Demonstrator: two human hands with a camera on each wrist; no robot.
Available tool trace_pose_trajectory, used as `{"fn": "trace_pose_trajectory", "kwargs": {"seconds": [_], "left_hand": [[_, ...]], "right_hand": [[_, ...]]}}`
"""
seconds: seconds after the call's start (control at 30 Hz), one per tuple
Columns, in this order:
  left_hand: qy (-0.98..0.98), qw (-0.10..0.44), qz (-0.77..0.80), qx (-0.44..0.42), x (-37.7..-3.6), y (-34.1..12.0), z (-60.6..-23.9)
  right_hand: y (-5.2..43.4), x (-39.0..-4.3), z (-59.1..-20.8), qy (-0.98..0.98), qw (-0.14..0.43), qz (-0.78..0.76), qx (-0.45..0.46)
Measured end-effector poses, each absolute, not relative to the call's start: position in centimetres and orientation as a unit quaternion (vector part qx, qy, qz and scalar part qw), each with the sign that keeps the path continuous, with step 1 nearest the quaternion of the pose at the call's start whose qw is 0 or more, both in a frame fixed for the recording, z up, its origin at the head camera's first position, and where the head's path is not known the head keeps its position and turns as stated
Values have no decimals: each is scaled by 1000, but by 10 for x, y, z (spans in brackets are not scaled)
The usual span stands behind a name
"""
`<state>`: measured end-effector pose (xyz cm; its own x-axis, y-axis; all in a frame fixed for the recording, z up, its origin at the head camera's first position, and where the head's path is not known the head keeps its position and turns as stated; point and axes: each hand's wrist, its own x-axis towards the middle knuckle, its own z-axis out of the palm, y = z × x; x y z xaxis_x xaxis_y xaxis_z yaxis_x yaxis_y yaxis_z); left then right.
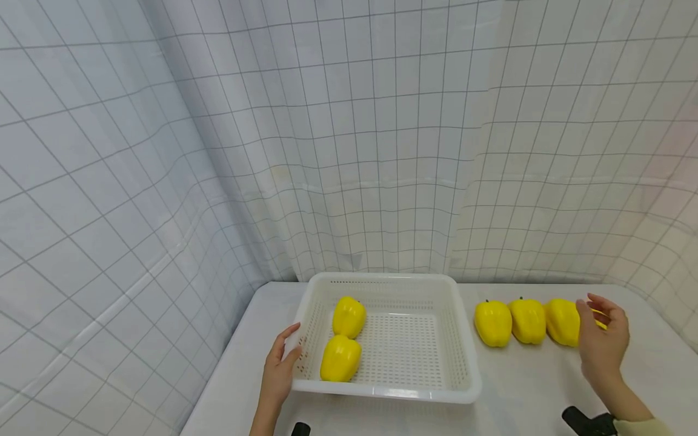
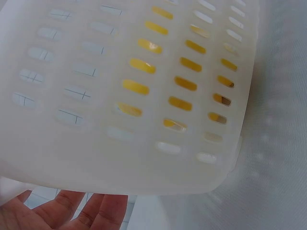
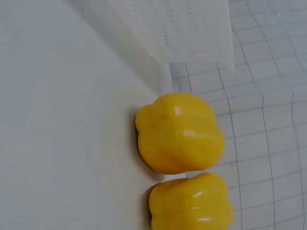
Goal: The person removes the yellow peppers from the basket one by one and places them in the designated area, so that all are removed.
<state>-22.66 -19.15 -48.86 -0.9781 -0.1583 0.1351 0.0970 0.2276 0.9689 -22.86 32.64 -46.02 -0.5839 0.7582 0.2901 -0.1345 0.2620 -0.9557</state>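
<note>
Resting against the left wall of the white basket (image 1: 463, 369), the left hand (image 1: 279, 369) is seen with its fingers straight and relaxed; the thumb is laid on the rim and nothing is clasped. In the left wrist view the fingers (image 2: 100, 211) are spread flat under the slotted wall, and yellow colour is seen through the slots. Two yellow peppers (image 1: 349, 316) (image 1: 340, 358) are lying inside the basket, close to its left wall and touching each other, one behind the other.

The right hand (image 1: 602, 339) is held open above the table (image 1: 534, 387), its fingers loosely bent, just beside the rightmost pepper (image 1: 561, 322) of a row. It cannot be told if this pepper is touched. Two more peppers (image 1: 527, 321) (image 1: 493, 323) are placed in the same row, side by side, between the hand and the basket. A dark strap (image 1: 589, 422) is worn at the right wrist.

No brand, label or writing can be read anywhere. A curtain with a grid pattern (image 1: 349, 151) is hung behind the table.
</note>
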Motion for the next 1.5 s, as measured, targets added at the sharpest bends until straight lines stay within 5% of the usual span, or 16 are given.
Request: {"fn": "trace_pose_trajectory", "kwargs": {"seconds": [1.5], "left_hand": [[-774, 101, -624, 28, -225, -191, -485]], "right_hand": [[183, -216, -421, -728, 194, 647, 115]]}}
